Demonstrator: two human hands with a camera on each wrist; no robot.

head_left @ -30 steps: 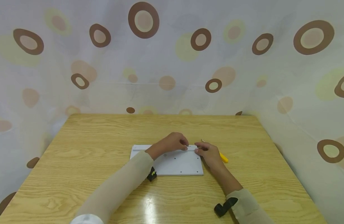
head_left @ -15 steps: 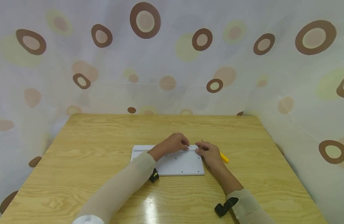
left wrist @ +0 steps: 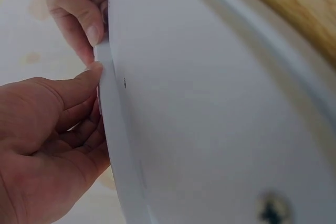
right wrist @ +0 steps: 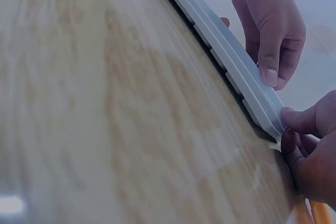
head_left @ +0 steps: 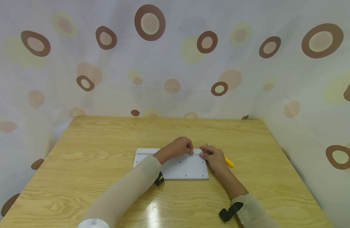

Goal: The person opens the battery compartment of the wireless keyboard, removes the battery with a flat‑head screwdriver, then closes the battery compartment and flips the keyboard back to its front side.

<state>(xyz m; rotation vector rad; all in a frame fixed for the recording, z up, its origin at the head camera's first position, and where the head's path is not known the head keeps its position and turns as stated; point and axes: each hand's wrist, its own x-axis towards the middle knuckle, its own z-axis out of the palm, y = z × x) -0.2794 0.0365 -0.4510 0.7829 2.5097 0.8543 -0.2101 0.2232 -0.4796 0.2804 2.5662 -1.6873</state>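
A white keyboard [head_left: 189, 167] lies face down, its back dotted with several small screws. A raised ridge [left wrist: 118, 145] runs along its far edge. In the head view my left hand [head_left: 179, 147] reaches across the back to that far edge. In the left wrist view its thumb presses the ridge while the other fingers curl behind the edge. My right hand [head_left: 215, 158] grips the far right corner, thumb on the near side and forefinger beyond. Between both hands a short dark slot shows at the edge. In the right wrist view, key sides [right wrist: 233, 80] show along the keyboard's underside.
A screwdriver with a yellow handle [head_left: 229, 162] lies partly hidden behind my right hand, its metal tip poking out beyond the fingers. All of this is on a wood-grain table [head_left: 106, 133]. A patterned curtain [head_left: 175, 63] hangs behind and at the sides.
The head view has shifted slightly, so everything sits a little further right and lower. Both hands keep their places on the keyboard's far edge.
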